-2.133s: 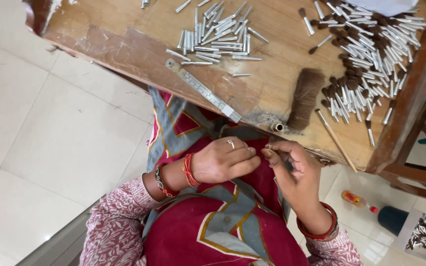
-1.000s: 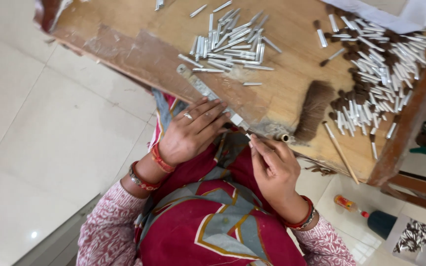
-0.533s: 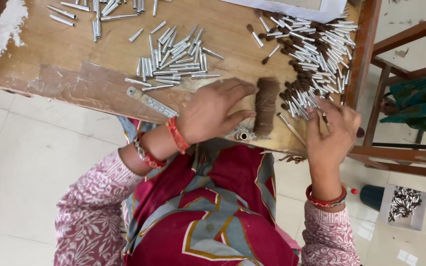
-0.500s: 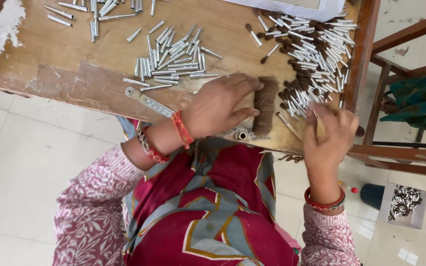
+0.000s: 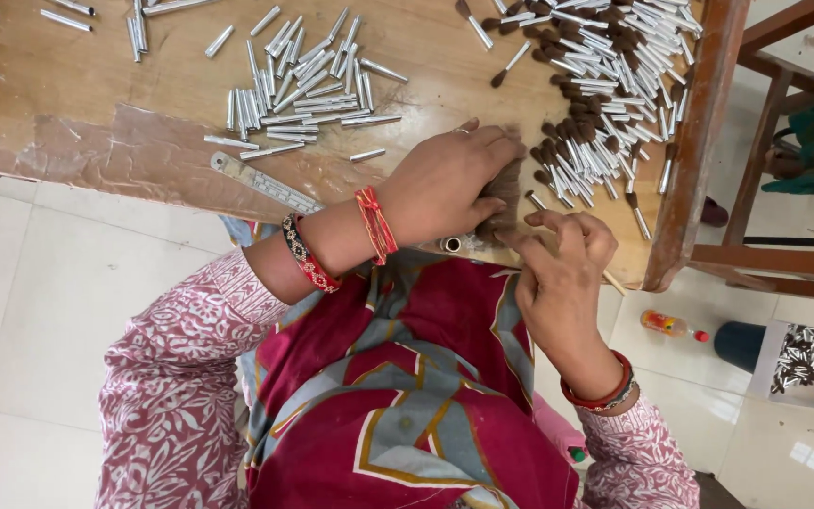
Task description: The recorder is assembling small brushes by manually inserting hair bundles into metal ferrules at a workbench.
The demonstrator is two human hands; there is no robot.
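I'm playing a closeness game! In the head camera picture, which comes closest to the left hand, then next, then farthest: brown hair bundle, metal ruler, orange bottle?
From the left hand:
1. Brown hair bundle, under its fingers.
2. Metal ruler, on the table's near edge.
3. Orange bottle, on the floor.

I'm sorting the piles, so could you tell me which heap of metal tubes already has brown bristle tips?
The heap at the right, beside the table edge; the middle heap is bare silver tubes.

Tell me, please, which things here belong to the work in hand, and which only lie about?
In use:
left hand pressing the brown hair bundle
right hand at the bundle's near end
small metal tube at the table edge

Lying about:
empty metal tubes
finished brush heads
steel ruler
bottle on the floor
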